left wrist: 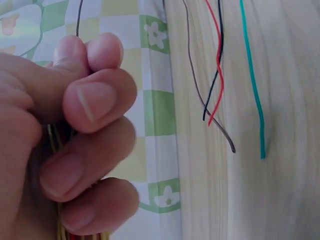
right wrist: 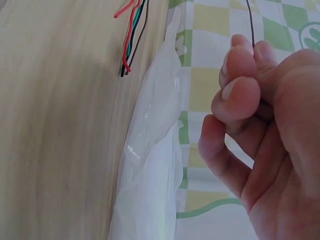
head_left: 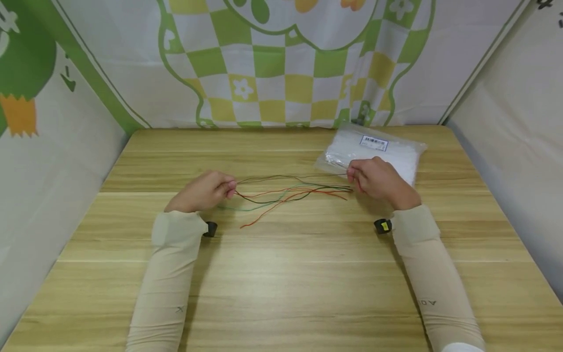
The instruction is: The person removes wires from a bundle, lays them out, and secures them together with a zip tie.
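"Brown wire (right wrist: 251,22), thin as thread, spans the gap between a person's two bare hands, over a wood-grain bench (head_left: 281,293)."

"How is each hand set?"

"Left hand (head_left: 204,190): thumb and forefinger pinch the brown wire, with the other fingers curled towards the palm. Yellowish strands and a bit of red show beneath those fingers; I cannot tell what they belong to. Right hand (head_left: 380,181): thumb and forefinger pinch the brown wire too, the remaining fingers loosely bent."

"What lies between them?"

"More wires, loosely crossing on the bench: a green wire (left wrist: 254,85), a black wire (left wrist: 208,97), a red wire (left wrist: 221,80) and another brown one. A second red wire (head_left: 264,213) has its left tip nearer the person than the rest. Towards the right, most ends bunch just beside the right hand, with one red tip splayed away."

"And under the right hand?"

"A clear plastic bag (head_left: 404,159) of something white, bearing a barcode label (head_left: 374,143). It lies at the back of the bench. From the head view the hand overlaps its near edge; whether they touch, I cannot tell."

"Anything behind?"

"A curtain (head_left: 268,63) checked in green, yellow and white; beige sleeves (head_left: 169,278) cover both forearms"
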`<state>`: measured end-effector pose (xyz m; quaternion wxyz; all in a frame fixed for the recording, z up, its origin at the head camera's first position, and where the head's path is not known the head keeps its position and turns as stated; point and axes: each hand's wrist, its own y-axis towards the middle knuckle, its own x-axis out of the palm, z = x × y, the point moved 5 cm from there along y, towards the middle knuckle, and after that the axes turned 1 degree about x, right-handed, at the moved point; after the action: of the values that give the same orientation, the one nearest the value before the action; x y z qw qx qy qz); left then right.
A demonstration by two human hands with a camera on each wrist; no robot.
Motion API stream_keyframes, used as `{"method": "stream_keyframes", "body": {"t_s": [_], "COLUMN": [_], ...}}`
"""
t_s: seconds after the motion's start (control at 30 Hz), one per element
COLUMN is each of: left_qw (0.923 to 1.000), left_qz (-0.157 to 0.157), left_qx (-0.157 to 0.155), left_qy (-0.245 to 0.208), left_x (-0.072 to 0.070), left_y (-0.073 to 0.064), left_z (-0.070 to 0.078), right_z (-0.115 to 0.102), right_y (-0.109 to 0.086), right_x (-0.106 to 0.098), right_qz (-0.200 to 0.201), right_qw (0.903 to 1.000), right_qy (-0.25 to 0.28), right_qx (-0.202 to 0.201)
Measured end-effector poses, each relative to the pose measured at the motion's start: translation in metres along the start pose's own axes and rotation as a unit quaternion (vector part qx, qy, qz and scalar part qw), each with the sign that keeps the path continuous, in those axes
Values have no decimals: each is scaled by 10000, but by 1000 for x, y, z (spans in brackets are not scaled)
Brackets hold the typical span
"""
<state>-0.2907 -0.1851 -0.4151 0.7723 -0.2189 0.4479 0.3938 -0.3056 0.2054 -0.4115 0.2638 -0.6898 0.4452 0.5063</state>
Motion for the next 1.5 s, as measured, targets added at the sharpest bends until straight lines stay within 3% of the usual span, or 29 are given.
{"method": "stream_keyframes", "body": {"t_s": [0.27,0.57,0.9,1.13,1.5], "left_qw": [9958,9946,9929,9935,9946], "left_qz": [454,439,532,164,-516], "left_qx": [-146,-363,-292,-396,-777], "left_qy": [781,862,1022,1051,465], "left_x": [-6,-6,-4,1,10], "left_y": [-2,-2,0,1,-2], "left_z": [2,-2,-7,-9,-6], "right_z": [-4,-6,-2,1,-3], "right_y": [1,1,1,3,6], "right_x": [0,-1,4,11,19], "right_qz": [-71,-130,-232,-380,-694], "right_qw": [9999,9998,9989,9982,9973], "right_qy": [-35,8,243,371,229], "right_qx": [-90,-154,-316,-267,74]}}
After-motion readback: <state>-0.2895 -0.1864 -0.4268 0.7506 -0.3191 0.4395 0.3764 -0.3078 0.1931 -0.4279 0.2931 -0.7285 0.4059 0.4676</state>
